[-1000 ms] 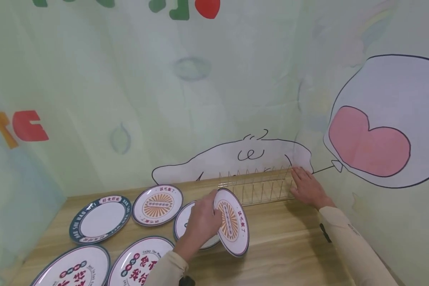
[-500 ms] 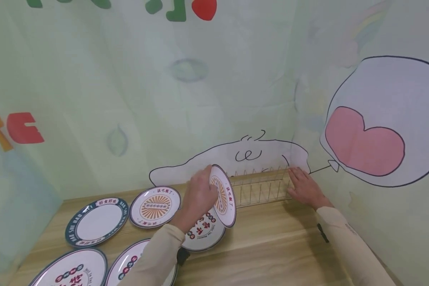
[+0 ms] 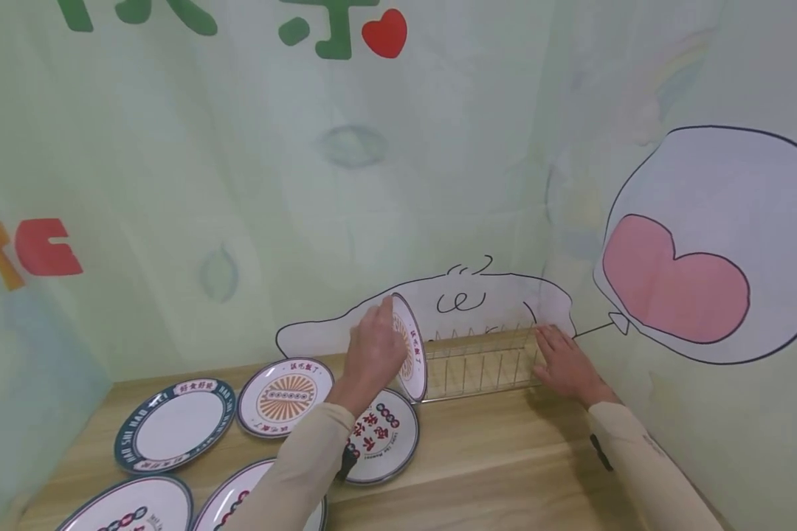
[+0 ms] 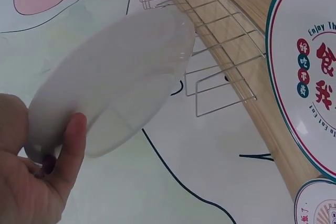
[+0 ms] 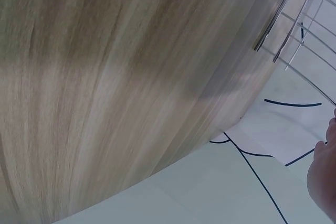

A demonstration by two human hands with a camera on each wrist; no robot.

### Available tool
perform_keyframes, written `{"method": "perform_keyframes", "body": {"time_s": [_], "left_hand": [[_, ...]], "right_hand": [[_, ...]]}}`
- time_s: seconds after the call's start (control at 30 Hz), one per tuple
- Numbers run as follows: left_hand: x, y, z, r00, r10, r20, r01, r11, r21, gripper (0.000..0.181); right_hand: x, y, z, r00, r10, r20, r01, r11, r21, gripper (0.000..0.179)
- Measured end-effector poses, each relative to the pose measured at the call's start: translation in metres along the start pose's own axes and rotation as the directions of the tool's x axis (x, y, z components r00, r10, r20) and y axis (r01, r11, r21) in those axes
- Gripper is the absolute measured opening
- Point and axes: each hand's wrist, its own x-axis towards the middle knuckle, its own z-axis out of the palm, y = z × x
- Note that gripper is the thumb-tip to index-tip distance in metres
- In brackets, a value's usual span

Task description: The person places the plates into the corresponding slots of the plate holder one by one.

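Observation:
My left hand [image 3: 375, 355] pinches the rim of a small white plate [image 3: 412, 358] with an orange sunburst print. The plate stands nearly upright at the left end of a silver wire dish rack [image 3: 481, 374]; whether its lower edge sits in a slot I cannot tell. In the left wrist view the plate's plain white underside [image 4: 115, 61] faces the camera, with my thumb against it. My right hand [image 3: 567, 366] rests against the rack's right end, fingers fairly straight. Only part of that hand [image 5: 323, 174] shows at the right wrist view's edge.
On the wooden table [image 3: 478, 472] lie a green-rimmed plate [image 3: 176, 424], another sunburst plate [image 3: 285, 398], a plate with red lettering [image 3: 388, 439] and two more lettered plates [image 3: 136, 509] at the front left. A printed cloth backdrop [image 3: 272, 184] rises behind the rack.
My left hand has carried the sunburst plate up and left, away from above the lettered plate, to the rack's left end, turning it more edge-on. My right hand has stayed at the rack.

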Motion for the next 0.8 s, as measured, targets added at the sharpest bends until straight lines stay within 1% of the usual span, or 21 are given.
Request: {"method": "perform_keyframes", "body": {"time_s": [0.17, 0.27, 0.47, 0.63, 0.8], "left_hand": [[0.009, -0.003, 0.01, 0.998, 0.041, -0.04, -0.039, 0.998, 0.046, 0.062], [0.013, -0.005, 0.016, 0.998, 0.048, -0.046, -0.045, 0.998, 0.052, 0.059], [0.018, -0.009, 0.027, 0.997, 0.046, -0.054, -0.043, 0.997, 0.06, 0.057], [0.022, -0.014, 0.037, 0.996, 0.059, -0.064, -0.054, 0.995, 0.087, 0.056], [0.026, -0.015, 0.043, 0.996, 0.05, -0.07, -0.042, 0.993, 0.112, 0.054]], "right_hand": [[-0.001, 0.001, 0.0, 1.0, 0.018, 0.011, -0.018, 1.0, 0.01, 0.066], [-0.001, 0.001, 0.002, 0.999, 0.027, 0.018, -0.027, 1.0, 0.016, 0.067], [0.0, 0.004, 0.005, 0.999, 0.028, 0.03, -0.028, 1.0, -0.001, 0.068], [-0.001, 0.003, 0.005, 0.999, 0.038, 0.02, -0.038, 0.999, 0.014, 0.068], [0.0, 0.003, 0.006, 0.999, 0.039, 0.021, -0.04, 0.999, 0.026, 0.069]]}}
